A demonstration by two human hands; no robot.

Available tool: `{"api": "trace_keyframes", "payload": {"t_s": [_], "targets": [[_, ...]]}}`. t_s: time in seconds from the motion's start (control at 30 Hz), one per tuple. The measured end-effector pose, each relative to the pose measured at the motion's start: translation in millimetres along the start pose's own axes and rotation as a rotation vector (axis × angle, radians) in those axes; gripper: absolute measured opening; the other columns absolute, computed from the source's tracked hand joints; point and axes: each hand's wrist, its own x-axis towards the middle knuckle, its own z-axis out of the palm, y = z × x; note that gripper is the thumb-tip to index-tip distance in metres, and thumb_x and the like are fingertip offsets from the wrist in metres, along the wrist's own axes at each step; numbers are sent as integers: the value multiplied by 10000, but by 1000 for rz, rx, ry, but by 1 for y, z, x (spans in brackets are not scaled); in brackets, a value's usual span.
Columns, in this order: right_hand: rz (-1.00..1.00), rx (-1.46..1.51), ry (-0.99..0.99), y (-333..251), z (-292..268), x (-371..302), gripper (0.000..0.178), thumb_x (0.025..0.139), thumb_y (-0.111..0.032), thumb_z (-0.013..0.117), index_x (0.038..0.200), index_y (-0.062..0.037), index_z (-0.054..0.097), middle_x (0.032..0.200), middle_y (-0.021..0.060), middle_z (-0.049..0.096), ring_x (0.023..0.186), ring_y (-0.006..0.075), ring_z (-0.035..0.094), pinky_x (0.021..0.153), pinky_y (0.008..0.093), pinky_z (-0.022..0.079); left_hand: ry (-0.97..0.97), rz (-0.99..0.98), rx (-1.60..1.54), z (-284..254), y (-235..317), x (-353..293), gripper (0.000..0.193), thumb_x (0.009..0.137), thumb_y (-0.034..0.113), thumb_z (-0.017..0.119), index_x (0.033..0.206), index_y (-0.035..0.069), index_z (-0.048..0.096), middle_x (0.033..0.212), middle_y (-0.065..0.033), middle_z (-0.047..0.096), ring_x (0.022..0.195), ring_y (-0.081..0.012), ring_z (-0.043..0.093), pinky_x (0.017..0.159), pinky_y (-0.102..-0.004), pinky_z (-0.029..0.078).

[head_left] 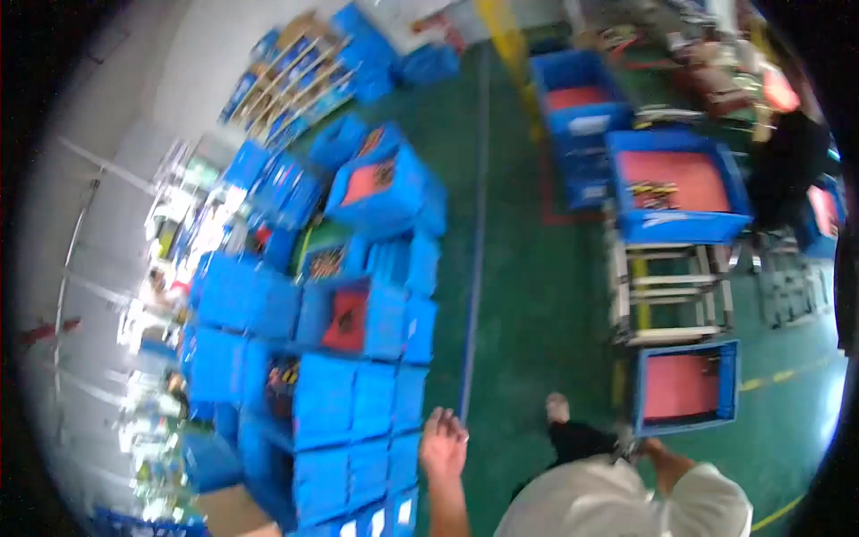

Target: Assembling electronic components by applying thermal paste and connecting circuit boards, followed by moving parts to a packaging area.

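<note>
left hand (445, 443) loose, empty beside stacked blue crates (335, 398), right hand (659, 451) at pink-lined crate (682, 387), grip unclear, pale rack (671, 336) beyond

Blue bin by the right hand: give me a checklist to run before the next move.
1. Blue bin open side up: ok.
2. Right hand has a firm grip on it: cannot tell, fingers unclear.
3. Left hand free: ok, holds nothing.
4. Left hand apart from the stacked bins: cannot tell.
5. Room straight ahead of the bin: not ok, a metal rack stands just beyond.
</note>
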Motion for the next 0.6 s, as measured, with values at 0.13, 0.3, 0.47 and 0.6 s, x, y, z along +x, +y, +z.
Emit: {"api": "trace_keyframes", "payload": {"t_s": [0.13,0.3,0.47,0.6], "targets": [[374,676,-581,5,-23,260,433,660,-452,794,789,-51,690,710,93,660,636,243,605,593,367,492,176,96,-6,-46,68,58,271,918,191,540,1141,48,597,1035,-75,619,863,-203,562,700,-336,437],[684,846,-426,-49,-220,600,319,726,-264,774,804,19,650,671,109,631,583,162,593,451,304,428,205,165,-156,-17,77,219,255,928,203,535,1121,49,602,1034,-77,620,868,-213,571,703,-343,449],[403,545,6,153,-144,706,134,780,-190,662,760,-62,629,574,39,530,516,156,501,460,316,386,28,-143,-319,72,80,445,269,930,213,543,1127,39,599,1054,-79,623,898,-228,588,734,-353,473],[495,517,-156,60,-153,771,120,800,-191,617,774,-75,632,698,104,598,650,252,564,563,377,432,-78,-237,-100,170,102,592,283,918,205,563,1143,36,594,1070,-96,626,940,-215,592,765,-330,482]]}}
